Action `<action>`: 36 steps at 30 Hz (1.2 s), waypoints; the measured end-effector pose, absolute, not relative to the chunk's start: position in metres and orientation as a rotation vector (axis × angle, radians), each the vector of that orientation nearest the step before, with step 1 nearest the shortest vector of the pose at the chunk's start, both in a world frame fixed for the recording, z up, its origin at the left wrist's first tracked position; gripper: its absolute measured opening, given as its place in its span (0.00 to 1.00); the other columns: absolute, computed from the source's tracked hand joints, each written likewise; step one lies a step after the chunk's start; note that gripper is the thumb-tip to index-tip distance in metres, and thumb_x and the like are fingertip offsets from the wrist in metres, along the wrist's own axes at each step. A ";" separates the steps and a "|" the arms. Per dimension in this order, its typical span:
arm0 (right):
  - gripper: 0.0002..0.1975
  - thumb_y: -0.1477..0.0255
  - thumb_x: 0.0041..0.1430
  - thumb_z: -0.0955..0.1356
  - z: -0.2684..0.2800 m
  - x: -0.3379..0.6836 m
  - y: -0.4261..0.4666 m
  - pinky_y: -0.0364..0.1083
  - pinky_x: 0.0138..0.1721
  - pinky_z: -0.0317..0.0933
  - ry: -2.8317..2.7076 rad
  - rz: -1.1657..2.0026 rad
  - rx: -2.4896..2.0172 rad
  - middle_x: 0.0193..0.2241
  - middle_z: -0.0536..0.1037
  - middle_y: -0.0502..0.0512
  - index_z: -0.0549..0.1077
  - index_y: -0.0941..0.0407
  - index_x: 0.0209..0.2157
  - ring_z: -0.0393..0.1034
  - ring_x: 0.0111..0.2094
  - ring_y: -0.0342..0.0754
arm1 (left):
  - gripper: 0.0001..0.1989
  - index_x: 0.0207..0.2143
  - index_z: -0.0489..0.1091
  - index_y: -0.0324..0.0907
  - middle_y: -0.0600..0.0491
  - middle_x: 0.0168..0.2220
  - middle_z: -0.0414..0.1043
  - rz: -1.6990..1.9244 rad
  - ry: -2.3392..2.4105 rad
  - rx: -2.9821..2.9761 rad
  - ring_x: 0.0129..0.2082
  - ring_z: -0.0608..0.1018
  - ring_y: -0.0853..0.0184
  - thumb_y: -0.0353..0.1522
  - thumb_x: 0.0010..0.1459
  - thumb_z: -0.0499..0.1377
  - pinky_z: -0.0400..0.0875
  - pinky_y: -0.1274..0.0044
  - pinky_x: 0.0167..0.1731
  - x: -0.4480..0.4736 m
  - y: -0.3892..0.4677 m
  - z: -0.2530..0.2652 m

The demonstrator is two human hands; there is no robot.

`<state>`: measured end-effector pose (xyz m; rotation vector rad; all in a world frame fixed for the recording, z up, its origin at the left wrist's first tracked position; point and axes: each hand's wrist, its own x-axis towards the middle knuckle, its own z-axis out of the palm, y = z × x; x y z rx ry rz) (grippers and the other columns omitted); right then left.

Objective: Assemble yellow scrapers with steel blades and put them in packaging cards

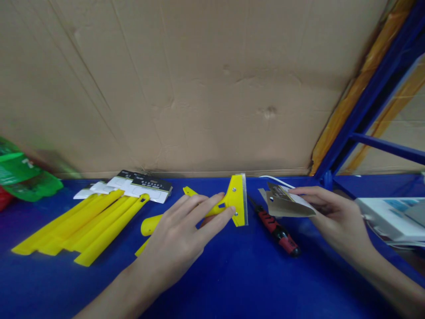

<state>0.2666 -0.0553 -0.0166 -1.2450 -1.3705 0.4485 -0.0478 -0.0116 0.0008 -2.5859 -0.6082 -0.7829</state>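
Observation:
My left hand [186, 230] is closed around the handle of a yellow scraper [236, 200], whose wide head with two screws and a metal edge points right. Parts of other yellow pieces [151, 225] show behind and beneath that hand. In my right hand [335, 217], between thumb and fingers, is a folded cardboard card [288, 204], printed black and white on one side, with a hole near its end. On the blue table between the hands lies a red and black screwdriver [277, 230].
Several yellow handles [102, 226] with black and white cards [146, 188] lie in a row at left. Beyond them a green bottle [29, 173] lies at the edge. A white box [395, 221] sits right, near a blue metal frame [358, 102]. Cardboard [199, 88] walls the back.

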 end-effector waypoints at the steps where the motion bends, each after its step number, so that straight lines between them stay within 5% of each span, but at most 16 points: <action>1: 0.14 0.55 0.52 0.79 -0.016 0.266 -0.056 0.46 0.32 0.75 -1.359 0.490 -1.240 0.32 0.87 0.53 0.84 0.48 0.34 0.84 0.32 0.54 | 0.22 0.53 0.80 0.42 0.36 0.54 0.80 -0.778 -0.606 -2.580 0.47 0.83 0.48 0.21 0.67 0.51 0.81 0.55 0.44 -0.047 -0.012 0.001; 23: 0.13 0.59 0.48 0.82 -0.018 0.263 -0.053 0.44 0.34 0.74 -1.167 0.992 -1.083 0.28 0.84 0.54 0.85 0.52 0.28 0.78 0.30 0.47 | 0.12 0.52 0.74 0.42 0.50 0.48 0.84 -1.227 -0.793 -2.632 0.46 0.85 0.65 0.26 0.66 0.63 0.77 0.75 0.53 -0.036 -0.011 -0.008; 27: 0.15 0.64 0.44 0.83 -0.023 0.263 -0.050 0.44 0.32 0.72 -1.251 1.003 -1.203 0.27 0.84 0.55 0.81 0.55 0.28 0.78 0.28 0.48 | 0.12 0.53 0.70 0.48 0.53 0.43 0.83 -1.511 -1.325 -2.873 0.41 0.85 0.66 0.33 0.68 0.62 0.80 0.78 0.43 -0.027 -0.017 -0.003; 31: 0.13 0.62 0.52 0.78 -0.025 0.263 -0.048 0.45 0.27 0.68 -1.391 0.836 -1.309 0.22 0.78 0.51 0.76 0.55 0.29 0.73 0.23 0.46 | 0.15 0.55 0.63 0.46 0.53 0.36 0.81 -1.897 -1.731 -3.102 0.30 0.81 0.66 0.37 0.69 0.60 0.77 0.78 0.30 -0.019 -0.018 0.001; 36: 0.09 0.63 0.63 0.70 -0.011 0.254 -0.050 0.49 0.40 0.71 -1.657 0.436 -1.342 0.38 0.83 0.57 0.76 0.54 0.40 0.78 0.36 0.51 | 0.22 0.57 0.59 0.42 0.47 0.38 0.83 -2.291 -2.187 -2.994 0.24 0.74 0.72 0.35 0.64 0.63 0.70 0.80 0.26 -0.012 -0.014 0.006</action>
